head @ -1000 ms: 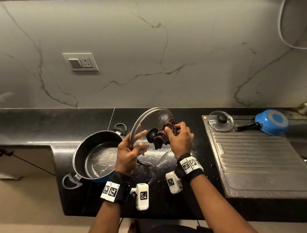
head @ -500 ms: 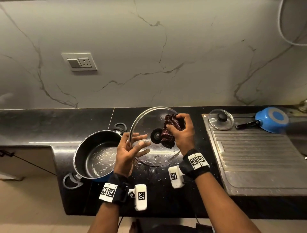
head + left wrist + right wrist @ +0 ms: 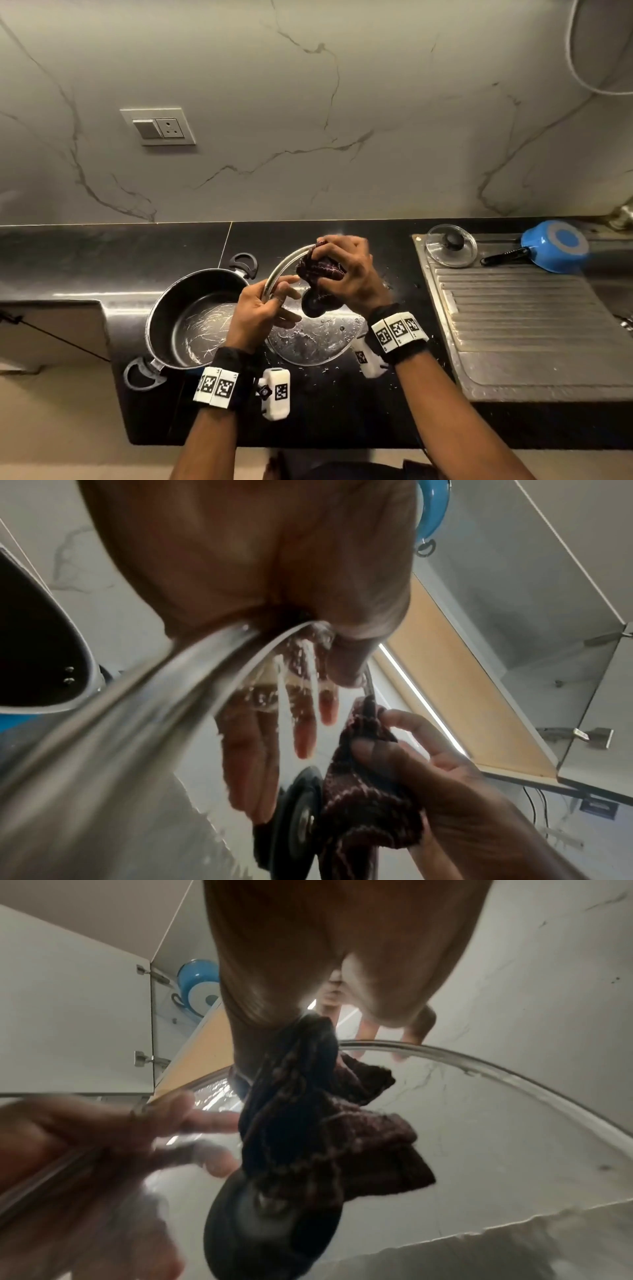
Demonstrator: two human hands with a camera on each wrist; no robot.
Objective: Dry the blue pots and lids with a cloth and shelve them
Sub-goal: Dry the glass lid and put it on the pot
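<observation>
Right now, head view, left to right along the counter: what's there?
Big pot → left hand → right hand with cloth → small lid → blue pan, upside down on the drainboard.

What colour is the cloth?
Dark maroon with a lighter woven pattern; the cloth shows best in the right wrist view.

I find no words, brand names or numbers that I can read anywhere. The only signs are the black-and-white square code markers on my wrist bands [image 3: 215, 386] and on the white camera blocks [image 3: 276, 393] strapped beside them; those carry patterns, not letters.
</observation>
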